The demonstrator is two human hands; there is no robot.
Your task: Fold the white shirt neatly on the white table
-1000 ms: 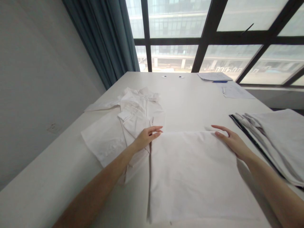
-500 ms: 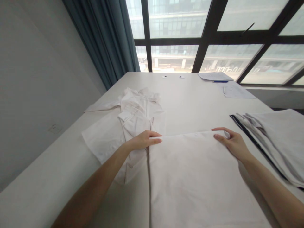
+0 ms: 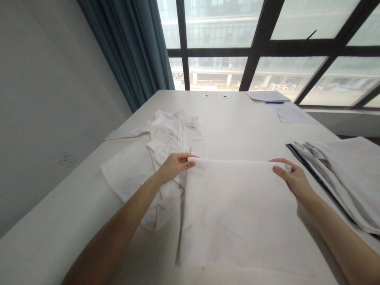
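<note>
A white folded piece of cloth (image 3: pixel 237 209) hangs in front of me, its far edge stretched between my two hands. My left hand (image 3: pixel 175 166) pinches the far left corner, thumb on top. At the far right corner, my right hand (image 3: pixel 292 178) grips the fabric between thumb and fingers. The cloth's near edge shows low in the view; whether it touches the table there I cannot tell. Just behind my left hand lies a crumpled white shirt-like garment (image 3: pixel 172 134), one sleeve stretched to the left.
A stack of white fabric (image 3: pixel 353 170) with a dark edge lies at right. Papers (image 3: pixel 297 114) and a blue pen (image 3: pixel 274 103) rest at the far right of the white table (image 3: pixel 231 130). A wall (image 3: pixel 59 99), blue curtain (image 3: pixel 127 47) and windows border it.
My left hand and the cloth's far left corner have risen and shifted slightly left. The far edge looks straighter, and the cloth's near edge has come into view. My right hand moved slightly right.
</note>
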